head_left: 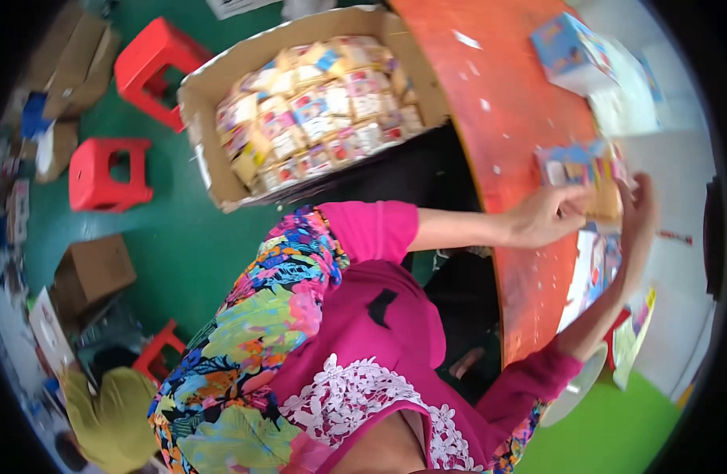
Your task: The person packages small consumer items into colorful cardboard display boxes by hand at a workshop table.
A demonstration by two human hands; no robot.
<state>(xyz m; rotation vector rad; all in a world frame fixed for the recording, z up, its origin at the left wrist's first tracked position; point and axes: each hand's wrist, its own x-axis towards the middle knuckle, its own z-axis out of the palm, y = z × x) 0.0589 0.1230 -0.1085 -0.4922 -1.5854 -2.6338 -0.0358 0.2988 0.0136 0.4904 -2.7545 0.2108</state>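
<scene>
Over an orange-red table (pixel 529 284), your two bare hands close in from opposite sides on a small tan-faced pack (pixel 605 197), which lies just beyond your left fingertips and between the two. Your left hand (pixel 547 216), fingers curled, meets its left edge in this view; your right hand (pixel 638 204), fingers raised and blurred, stands at its right edge. The hands are apart, neither clearly the nearer; whether either grips the pack, you cannot tell from here. Its long axis seems to run away from you, though blur leaves that uncertain. A colourful printed piece (pixel 561 162) sits at its upper left, perhaps part of the same pack. The big open carton (pixel 425 71) of packs stands well apart, off to your left.
</scene>
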